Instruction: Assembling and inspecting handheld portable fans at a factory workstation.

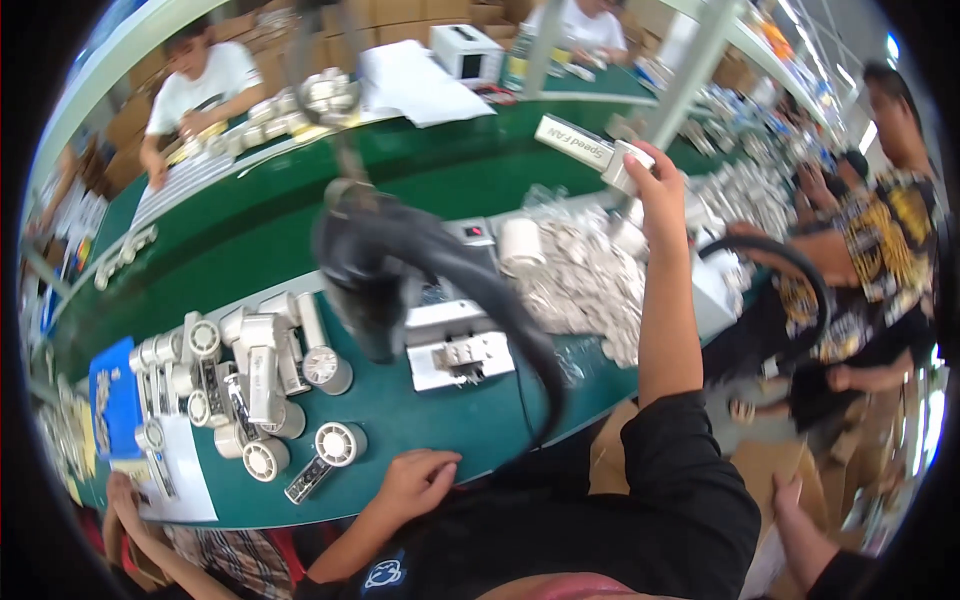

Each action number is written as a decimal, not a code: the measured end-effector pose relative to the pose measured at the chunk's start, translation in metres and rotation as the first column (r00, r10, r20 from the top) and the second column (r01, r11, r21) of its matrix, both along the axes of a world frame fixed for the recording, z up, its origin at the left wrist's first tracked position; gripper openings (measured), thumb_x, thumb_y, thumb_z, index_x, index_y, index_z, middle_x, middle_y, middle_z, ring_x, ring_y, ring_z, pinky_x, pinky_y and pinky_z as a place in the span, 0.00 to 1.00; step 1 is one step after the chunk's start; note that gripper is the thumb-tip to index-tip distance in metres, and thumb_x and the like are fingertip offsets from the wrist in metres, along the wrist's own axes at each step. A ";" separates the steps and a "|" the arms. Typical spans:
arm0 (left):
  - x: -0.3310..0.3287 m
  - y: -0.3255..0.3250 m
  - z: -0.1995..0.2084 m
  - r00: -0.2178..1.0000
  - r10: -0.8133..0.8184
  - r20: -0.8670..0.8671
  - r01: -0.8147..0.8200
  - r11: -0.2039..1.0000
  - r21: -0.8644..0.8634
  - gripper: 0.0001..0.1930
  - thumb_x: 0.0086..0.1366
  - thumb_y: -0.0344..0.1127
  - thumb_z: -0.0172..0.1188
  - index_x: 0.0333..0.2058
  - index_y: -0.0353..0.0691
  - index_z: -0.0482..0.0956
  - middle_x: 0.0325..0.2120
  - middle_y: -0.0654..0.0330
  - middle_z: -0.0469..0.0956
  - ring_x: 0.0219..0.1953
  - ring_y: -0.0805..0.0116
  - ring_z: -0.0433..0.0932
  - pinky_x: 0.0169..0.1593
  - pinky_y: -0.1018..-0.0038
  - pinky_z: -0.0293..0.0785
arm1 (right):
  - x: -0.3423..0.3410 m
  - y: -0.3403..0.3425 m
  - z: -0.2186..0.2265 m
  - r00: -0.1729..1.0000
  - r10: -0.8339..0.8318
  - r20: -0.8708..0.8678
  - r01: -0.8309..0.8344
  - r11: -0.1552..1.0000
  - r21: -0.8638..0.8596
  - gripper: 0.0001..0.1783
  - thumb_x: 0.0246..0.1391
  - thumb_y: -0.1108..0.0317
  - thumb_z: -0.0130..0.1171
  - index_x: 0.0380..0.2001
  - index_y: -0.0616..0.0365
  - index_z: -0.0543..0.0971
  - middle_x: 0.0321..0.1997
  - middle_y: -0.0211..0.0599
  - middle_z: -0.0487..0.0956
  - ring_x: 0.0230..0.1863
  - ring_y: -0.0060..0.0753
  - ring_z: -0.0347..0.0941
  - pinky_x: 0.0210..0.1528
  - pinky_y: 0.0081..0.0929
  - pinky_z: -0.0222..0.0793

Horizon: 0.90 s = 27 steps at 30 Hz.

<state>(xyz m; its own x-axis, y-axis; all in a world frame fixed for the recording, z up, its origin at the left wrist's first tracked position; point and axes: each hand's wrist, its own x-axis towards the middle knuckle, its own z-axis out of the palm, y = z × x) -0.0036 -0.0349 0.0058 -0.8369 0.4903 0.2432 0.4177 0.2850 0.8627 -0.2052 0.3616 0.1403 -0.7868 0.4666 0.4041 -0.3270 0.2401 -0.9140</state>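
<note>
Raised over the right side of the bench, my right hand [655, 178] is closed around the round head of a white handheld fan [575, 142]. Its long flat handle points away to the left, with dark lettering on it. My left hand [415, 482] lies at the bench's near edge, loosely bent, thumb and forefinger apart, with nothing visible in it. Left of that hand, a handheld fan [340, 443] lies with its handle open and the insides showing. A small white fixture [460, 358] with a metal part on top stands ahead of my hands.
Several white fans [262, 385] are piled on the left, beside a blue tray [118, 395]. White parts [580, 275] are heaped at the right. A blurred black hose-like object [380, 260] hangs across the middle. Co-workers sit opposite; another person [850, 240] stands right.
</note>
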 end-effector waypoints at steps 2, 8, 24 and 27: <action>0.002 0.000 -0.003 0.997 0.076 -0.005 -0.076 0.995 0.060 0.06 0.52 0.26 0.58 0.30 0.37 0.79 0.17 0.56 0.74 0.17 0.65 0.72 0.23 0.75 0.68 | 0.066 -0.017 0.003 0.971 0.073 -0.228 -0.138 0.950 -0.281 0.17 0.49 0.68 0.57 0.41 0.66 0.75 0.37 0.38 0.77 0.37 0.24 0.73 0.40 0.21 0.68; 0.008 -0.004 0.020 0.982 0.099 -0.162 -0.050 0.958 0.281 0.06 0.52 0.20 0.54 0.29 0.33 0.76 0.20 0.56 0.73 0.20 0.69 0.72 0.24 0.75 0.67 | 0.208 -0.075 -0.004 0.968 0.135 -0.212 -0.211 0.896 -0.391 0.23 0.49 0.60 0.50 0.40 0.72 0.72 0.37 0.46 0.76 0.38 0.33 0.74 0.43 0.25 0.69; 0.012 0.019 0.093 0.947 -0.076 -0.311 0.214 0.872 0.440 0.27 0.50 0.22 0.51 0.52 0.27 0.61 0.32 0.49 0.71 0.29 0.67 0.69 0.32 0.75 0.68 | 0.246 -0.117 -0.012 0.942 0.291 -0.168 -0.336 0.812 -0.478 0.22 0.50 0.61 0.49 0.41 0.72 0.71 0.36 0.47 0.76 0.36 0.31 0.75 0.41 0.23 0.70; 0.008 0.019 0.093 0.933 -0.086 -0.349 0.236 0.878 0.416 0.27 0.50 0.21 0.52 0.52 0.28 0.62 0.32 0.49 0.71 0.28 0.67 0.69 0.31 0.76 0.69 | 0.243 -0.117 -0.014 0.942 0.290 -0.170 -0.336 0.799 -0.499 0.23 0.50 0.61 0.49 0.41 0.72 0.71 0.35 0.46 0.76 0.36 0.31 0.75 0.41 0.23 0.70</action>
<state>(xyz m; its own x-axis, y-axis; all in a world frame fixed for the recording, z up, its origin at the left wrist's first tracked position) 0.0045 -0.0156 0.0991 -0.5993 0.3878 0.7004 0.6909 -0.1914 0.6972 0.0383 0.2447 0.1267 -0.9016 0.3571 0.2442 -0.3803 -0.3850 -0.8409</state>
